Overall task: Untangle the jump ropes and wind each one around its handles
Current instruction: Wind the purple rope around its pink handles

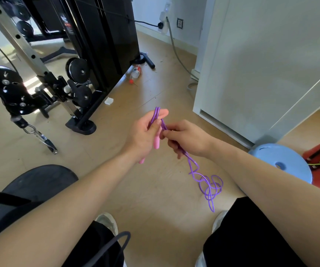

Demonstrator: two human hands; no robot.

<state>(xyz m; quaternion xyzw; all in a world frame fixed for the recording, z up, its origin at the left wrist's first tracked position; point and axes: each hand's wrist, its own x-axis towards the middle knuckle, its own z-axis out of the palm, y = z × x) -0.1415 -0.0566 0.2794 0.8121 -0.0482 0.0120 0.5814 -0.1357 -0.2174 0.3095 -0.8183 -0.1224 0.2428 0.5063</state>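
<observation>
left hand (145, 132): fingers curled round pink handles (156, 141) | right hand (189, 140): fingertips pinching purple rope (210, 186) | slack: tangled on floor (155, 193), 5 o'clock of hands

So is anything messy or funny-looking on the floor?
Yes. A plastic bottle lies on its side by the gym machine, and the loose end of the purple jump rope sits in a tangled heap on the floor.

handles (156, 142) in left hand (143, 135), right hand (188, 139) touching just right of it. rope (210, 183) runs from right hand down to coils on floor (155, 189). machine (97, 35) left, stool (282, 162) right, bottle (136, 71) on floor behind.
</observation>
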